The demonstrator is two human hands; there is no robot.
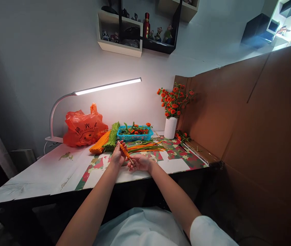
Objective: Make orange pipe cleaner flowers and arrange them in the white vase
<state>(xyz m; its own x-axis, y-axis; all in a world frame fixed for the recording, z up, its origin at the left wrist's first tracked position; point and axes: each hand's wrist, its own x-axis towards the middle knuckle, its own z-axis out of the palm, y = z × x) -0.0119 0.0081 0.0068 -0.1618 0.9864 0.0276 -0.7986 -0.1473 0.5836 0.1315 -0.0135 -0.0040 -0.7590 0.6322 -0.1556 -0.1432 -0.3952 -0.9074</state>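
Observation:
My left hand (118,154) is closed around the upper part of a thin stick wrapped in orange pipe cleaner (125,151). My right hand (140,162) rests on the table with its fingers pinched on the stick's bare lower end. The stick slants from upper left to lower right between the two hands. Just beyond them lie loose orange and green pipe cleaners (145,147) on the patterned table cover (176,153).
A blue basket (134,137) of orange flower pieces stands behind the hands. Bundles of orange and green pipe cleaners (106,140) and an orange plastic bag (83,130) lie at the left. A white vase (170,127) of orange flowers, a lit desk lamp (106,86) and a cardboard wall (250,112) are nearby.

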